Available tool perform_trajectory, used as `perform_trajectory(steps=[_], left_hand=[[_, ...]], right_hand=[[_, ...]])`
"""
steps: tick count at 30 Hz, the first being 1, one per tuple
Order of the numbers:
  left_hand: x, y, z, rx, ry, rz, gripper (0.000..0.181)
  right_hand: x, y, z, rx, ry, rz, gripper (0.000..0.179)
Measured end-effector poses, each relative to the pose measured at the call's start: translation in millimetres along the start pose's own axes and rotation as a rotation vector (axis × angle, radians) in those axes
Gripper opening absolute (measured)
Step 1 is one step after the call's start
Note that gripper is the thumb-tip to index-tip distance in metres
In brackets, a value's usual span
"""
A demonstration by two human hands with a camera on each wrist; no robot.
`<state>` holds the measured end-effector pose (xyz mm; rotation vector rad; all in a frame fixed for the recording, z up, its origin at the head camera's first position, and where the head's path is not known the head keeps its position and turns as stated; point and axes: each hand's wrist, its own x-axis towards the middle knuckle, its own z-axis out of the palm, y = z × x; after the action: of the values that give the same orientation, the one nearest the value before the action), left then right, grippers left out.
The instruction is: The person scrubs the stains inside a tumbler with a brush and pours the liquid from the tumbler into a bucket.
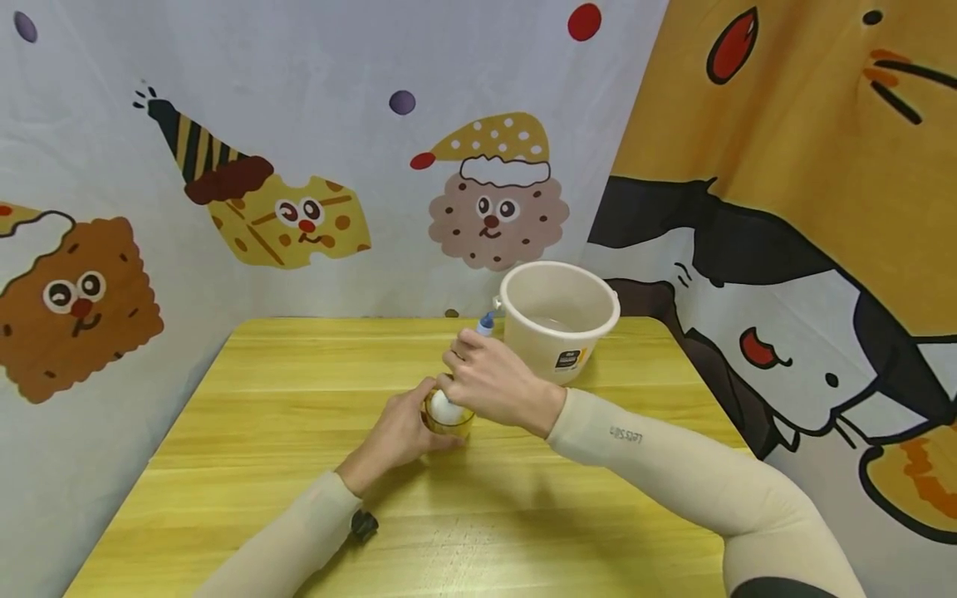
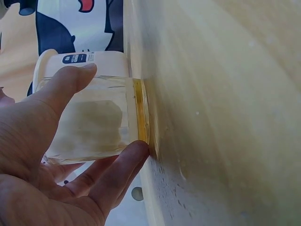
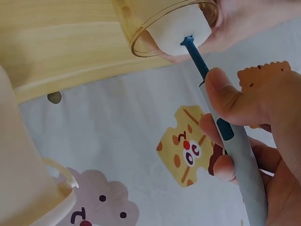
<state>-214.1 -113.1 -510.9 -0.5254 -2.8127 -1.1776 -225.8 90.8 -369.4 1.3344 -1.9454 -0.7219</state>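
Note:
A clear amber-tinted drinking glass (image 2: 94, 122) stands on the table, its thick base toward the tabletop. My left hand (image 1: 399, 428) grips it from the side, thumb on one wall and fingers round the other. In my right hand (image 1: 497, 382) is a cup brush (image 3: 240, 165) with a pale grey handle, held with the thumb along the handle and fingers curled round it. Its white sponge head (image 3: 181, 28) sits inside the mouth of the glass, joined to a blue neck. The handle's blue end loop (image 1: 488, 320) sticks up beyond the right hand in the head view.
A cream plastic bucket (image 1: 531, 349) stands behind and right of the hands, near the table's back edge. Small water drops (image 1: 456, 556) dot the wooden table (image 1: 299, 365) at the front. Printed cartoon cloth (image 1: 314, 50) hangs behind and at the sides.

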Motion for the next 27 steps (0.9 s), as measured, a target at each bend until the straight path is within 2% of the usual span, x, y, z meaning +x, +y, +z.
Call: perform_trajectory(steps=[10, 18, 27], left_hand=[[-0.9, 0.9, 0.8, 0.024, 0.013, 0.011, 0.086], [-1.2, 1.7, 0.3, 0.009, 0.010, -0.002, 0.089], [-2.1, 1.3, -0.2, 0.006, 0.006, -0.014, 0.087]], right_hand=[[3.3, 4.1, 3.3, -0.014, -0.025, -0.023, 0.011], [3.6, 6.3, -0.5, -0.023, -0.086, -0.019, 0.006], [3.0, 7.0, -5.2, -0.022, -0.137, -0.011, 0.007]])
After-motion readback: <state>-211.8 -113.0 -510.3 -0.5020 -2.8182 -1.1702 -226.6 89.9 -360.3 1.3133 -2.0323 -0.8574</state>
